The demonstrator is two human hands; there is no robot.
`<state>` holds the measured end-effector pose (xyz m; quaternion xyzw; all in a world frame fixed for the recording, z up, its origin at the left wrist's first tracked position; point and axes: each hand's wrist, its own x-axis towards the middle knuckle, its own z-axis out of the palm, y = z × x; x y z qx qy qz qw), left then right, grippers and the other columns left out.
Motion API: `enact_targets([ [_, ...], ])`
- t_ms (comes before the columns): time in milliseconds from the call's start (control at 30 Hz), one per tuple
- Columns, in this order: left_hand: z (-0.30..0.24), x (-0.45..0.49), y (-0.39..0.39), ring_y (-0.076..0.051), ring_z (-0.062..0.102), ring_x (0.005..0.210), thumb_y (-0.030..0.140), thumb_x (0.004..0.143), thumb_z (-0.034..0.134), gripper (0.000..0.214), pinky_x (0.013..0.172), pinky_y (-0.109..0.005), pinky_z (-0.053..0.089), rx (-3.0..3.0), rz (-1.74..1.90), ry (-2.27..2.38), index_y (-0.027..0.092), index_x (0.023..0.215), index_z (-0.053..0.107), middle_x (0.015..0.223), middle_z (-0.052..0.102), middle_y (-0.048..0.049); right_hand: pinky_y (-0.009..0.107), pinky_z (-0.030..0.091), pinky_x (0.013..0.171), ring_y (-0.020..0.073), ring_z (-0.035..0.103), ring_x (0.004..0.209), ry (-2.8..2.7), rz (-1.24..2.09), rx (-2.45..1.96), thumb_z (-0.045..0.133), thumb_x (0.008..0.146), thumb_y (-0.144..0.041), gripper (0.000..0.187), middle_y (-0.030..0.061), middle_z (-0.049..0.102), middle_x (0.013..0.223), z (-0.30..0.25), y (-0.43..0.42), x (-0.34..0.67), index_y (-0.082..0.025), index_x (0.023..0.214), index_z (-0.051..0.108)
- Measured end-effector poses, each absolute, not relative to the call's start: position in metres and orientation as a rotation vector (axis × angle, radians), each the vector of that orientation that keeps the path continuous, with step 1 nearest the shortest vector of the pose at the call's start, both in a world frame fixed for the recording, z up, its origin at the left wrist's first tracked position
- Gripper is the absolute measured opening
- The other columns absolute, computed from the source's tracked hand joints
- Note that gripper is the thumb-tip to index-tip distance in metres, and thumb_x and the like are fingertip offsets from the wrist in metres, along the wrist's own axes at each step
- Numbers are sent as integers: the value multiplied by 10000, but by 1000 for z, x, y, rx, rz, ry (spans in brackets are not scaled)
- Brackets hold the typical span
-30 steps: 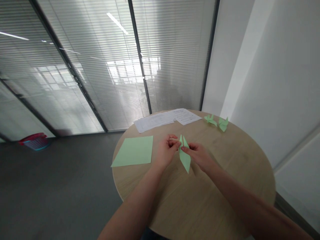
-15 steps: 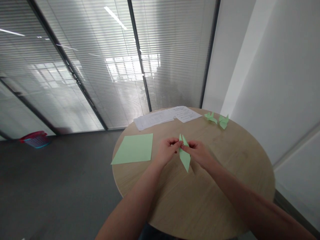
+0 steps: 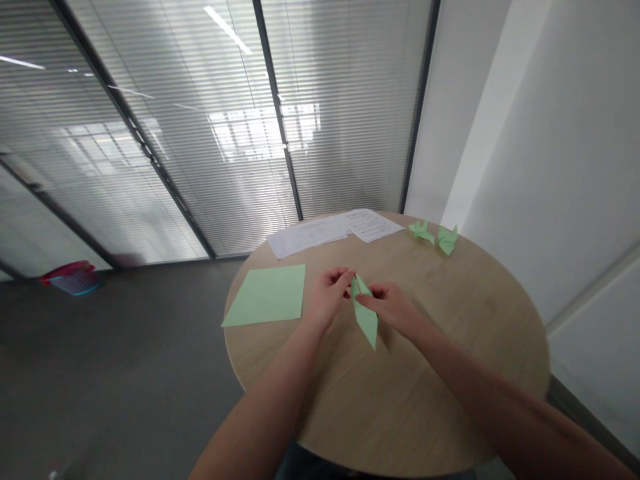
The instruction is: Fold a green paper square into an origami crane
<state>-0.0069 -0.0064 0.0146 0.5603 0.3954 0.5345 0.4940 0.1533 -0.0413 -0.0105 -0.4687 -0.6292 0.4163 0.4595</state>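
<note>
A folded piece of light green origami paper [image 3: 367,323] is held above the round table between my two hands, its long point aimed down toward me. My left hand [image 3: 330,293] pinches the upper left tip of it between thumb and fingers. From the other side my right hand [image 3: 393,305] grips the upper middle, thumb lying across the front layer. The fingers behind the paper are partly hidden. Left of my hands, a flat green sheet [image 3: 267,295] lies on the table.
Two folded green paper figures [image 3: 421,231] stand at the far right of the wooden table [image 3: 450,333]. Printed white sheets [image 3: 310,237] lie along its far edge. A red and blue basket [image 3: 75,278] sits on the floor at left. Blinds and a white wall rise behind the table.
My left hand has slid up to the paper's upper tip, and my right thumb sits slightly lower. The two upper points, spread apart before, now look closer together and partly covered.
</note>
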Motion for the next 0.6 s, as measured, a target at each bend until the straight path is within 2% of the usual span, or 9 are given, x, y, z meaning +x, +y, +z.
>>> enact_targets([
  [100, 22, -19, -2, -122, 540, 677, 486, 746, 723, 314, 536, -200, 439, 1290, 1425, 1002, 175, 763, 683, 807, 655, -33, 288, 303, 530, 144, 457, 526, -1584, 1056, -1162, 684, 767, -415, 284, -21, 534, 550, -12, -44, 149, -209, 581, 626],
  [233, 29, -30, 3, -127, 533, 701, 499, 734, 732, 346, 525, -197, 428, 1218, 1501, 1047, 162, 810, 711, 878, 678, -63, 291, 341, 551, 150, 488, 543, -1489, 1117, -1136, 698, 767, -425, 252, -10, 587, 590, -14, -43, 148, -207, 641, 683],
  [433, 22, -20, -3, -140, 544, 638, 529, 747, 737, 378, 504, -234, 426, 1491, 1163, 1000, 156, 796, 769, 775, 702, -63, 299, 400, 593, 170, 542, 602, -1326, 1181, -1059, 752, 730, -445, 243, 17, 670, 685, -9, -40, 155, -204, 712, 731],
  [600, 15, -15, -5, -114, 521, 570, 462, 725, 763, 308, 499, -229, 410, 1571, 1065, 958, 159, 784, 765, 704, 681, -27, 290, 376, 581, 163, 530, 600, -1389, 1130, -1074, 744, 754, -479, 291, 12, 643, 670, -10, -38, 156, -190, 716, 724],
])
